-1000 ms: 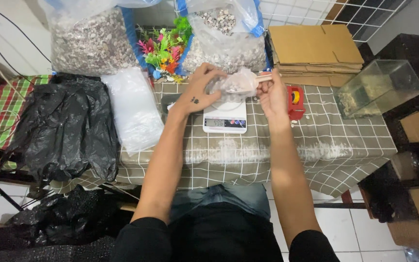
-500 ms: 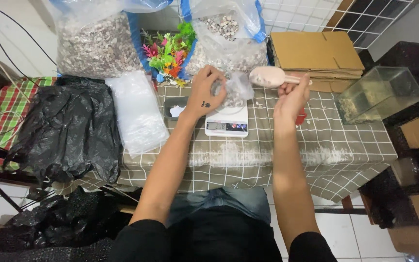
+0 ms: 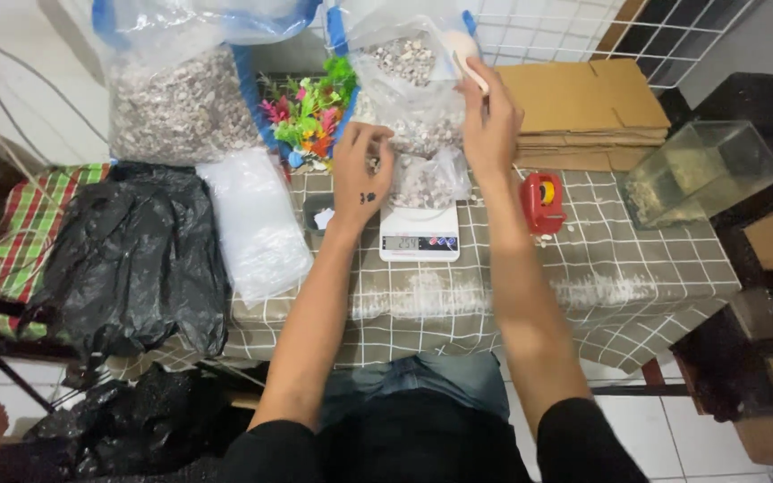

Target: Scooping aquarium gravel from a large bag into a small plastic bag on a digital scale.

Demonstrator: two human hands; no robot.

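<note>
A small clear bag of pale gravel (image 3: 431, 179) sits on a white digital scale (image 3: 419, 234) on the checked tablecloth (image 3: 583, 268). My left hand (image 3: 361, 165) pinches the bag's open top at its left side. My right hand (image 3: 490, 121) is raised behind the scale and grips the handle of a white scoop (image 3: 465, 49), whose bowl reaches into a big clear sack of gravel (image 3: 404, 89) at the back.
A second large gravel sack (image 3: 181, 107) stands back left, with colourful plastic plants (image 3: 310, 112) between the sacks. Flat cardboard (image 3: 583, 107), a red tape dispenser (image 3: 540, 201) and a glass tank (image 3: 704, 174) lie to the right. Black bags (image 3: 127, 259) and a clear bag stack (image 3: 257, 224) lie left.
My right hand has lifted the scoop away from the small bag and carried it back and up into the big gravel sack. My left hand has stayed at the small bag's top.
</note>
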